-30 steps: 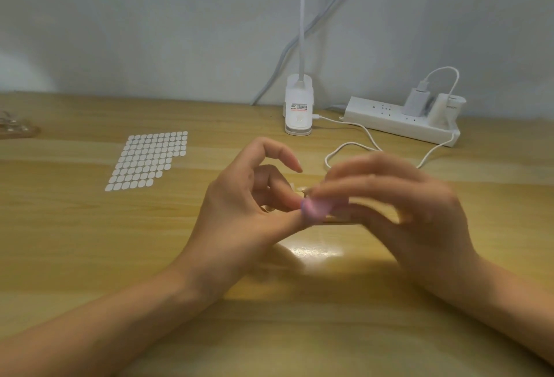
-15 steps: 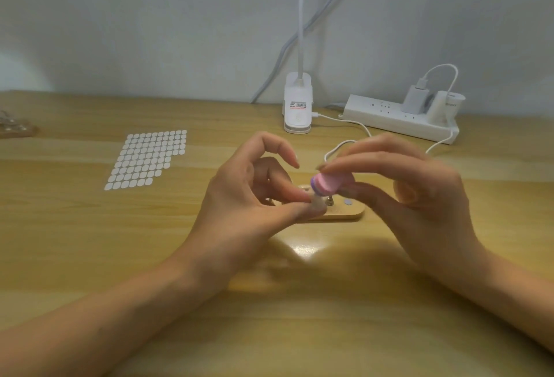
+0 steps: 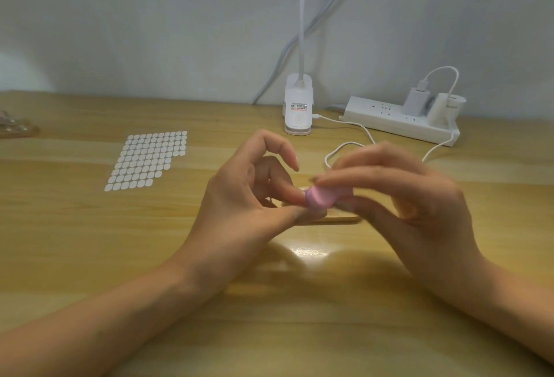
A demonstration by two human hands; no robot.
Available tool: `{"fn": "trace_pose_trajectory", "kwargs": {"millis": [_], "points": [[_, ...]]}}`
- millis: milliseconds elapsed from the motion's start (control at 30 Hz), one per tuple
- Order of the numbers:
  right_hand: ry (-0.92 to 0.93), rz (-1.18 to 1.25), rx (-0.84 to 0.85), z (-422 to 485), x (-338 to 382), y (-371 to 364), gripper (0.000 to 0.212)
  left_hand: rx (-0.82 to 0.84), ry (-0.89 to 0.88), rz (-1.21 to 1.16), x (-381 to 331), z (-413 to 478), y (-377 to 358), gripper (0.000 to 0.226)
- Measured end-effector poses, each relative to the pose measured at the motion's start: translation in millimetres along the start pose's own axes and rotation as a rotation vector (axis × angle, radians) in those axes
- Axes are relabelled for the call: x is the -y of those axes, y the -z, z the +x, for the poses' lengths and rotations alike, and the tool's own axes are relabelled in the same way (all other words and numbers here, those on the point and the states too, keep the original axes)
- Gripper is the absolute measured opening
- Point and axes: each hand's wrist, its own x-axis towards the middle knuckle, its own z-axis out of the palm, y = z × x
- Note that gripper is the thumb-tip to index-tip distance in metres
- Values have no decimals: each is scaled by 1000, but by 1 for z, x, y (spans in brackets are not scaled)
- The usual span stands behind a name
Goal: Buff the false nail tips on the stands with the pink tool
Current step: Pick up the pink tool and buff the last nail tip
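Note:
My right hand [image 3: 398, 196] pinches the pink tool [image 3: 322, 195], a small pink cylinder with a purple end, between thumb and fingers. The tool lies low over the wooden nail stand [image 3: 338, 217], a pale flat base at the table's middle. My left hand [image 3: 248, 199] rests beside it, thumb and middle finger pinched at the stand's left end where the tool touches. The false nail tip itself is hidden behind fingers and tool. My right hand is motion-blurred.
A sheet of white round stickers [image 3: 147, 160] lies at the left. A white lamp base [image 3: 298, 112] stands at the back centre, with a power strip [image 3: 401, 121] and chargers to its right. A white cable [image 3: 344, 148] loops behind my hands. A clear object [image 3: 15, 129] sits far left.
My right hand has brought the pink tool back down onto the stand after lifting it half a second ago. My left hand has kept its pinch in place.

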Motion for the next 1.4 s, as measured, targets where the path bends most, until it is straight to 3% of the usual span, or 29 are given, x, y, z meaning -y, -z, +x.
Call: {"fn": "trace_pose_trajectory", "kwargs": {"millis": [667,1400], "points": [[-4,60,11,1,-1,0,17,9,-66,143,-5,-1,0,42],[39,-52,18,-1,0,0,20,-37,14,124,-6,-4,-2,41]]}}
